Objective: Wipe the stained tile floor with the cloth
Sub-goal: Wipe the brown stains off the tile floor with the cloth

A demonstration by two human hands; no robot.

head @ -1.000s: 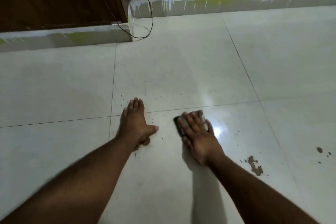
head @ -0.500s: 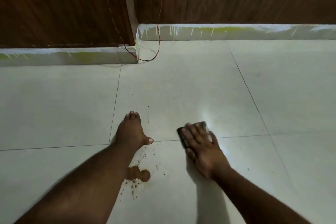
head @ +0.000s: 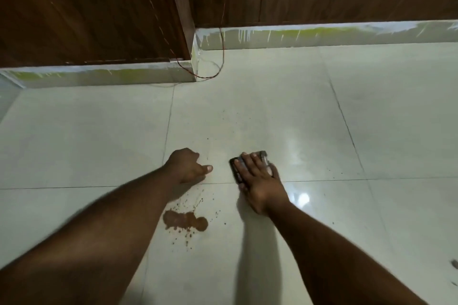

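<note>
The right hand [head: 257,178] presses flat, fingers straight, on the dark cloth [head: 247,167] on the tile floor [head: 322,131]. The left hand [head: 187,166] rests on the floor left of it, fingers curled under, holding nothing. A brown stain [head: 184,221] lies nearer, beside the left forearm. A thin wire [head: 213,74] loops by the far skirting [head: 322,34].

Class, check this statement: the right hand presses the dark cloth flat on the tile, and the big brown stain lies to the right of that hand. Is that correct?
Not quite. The right hand does press the dark cloth flat on the tile floor, but the big brown stain lies to its left, beside the left forearm and nearer the camera than the left hand. The head view shows this.
</note>
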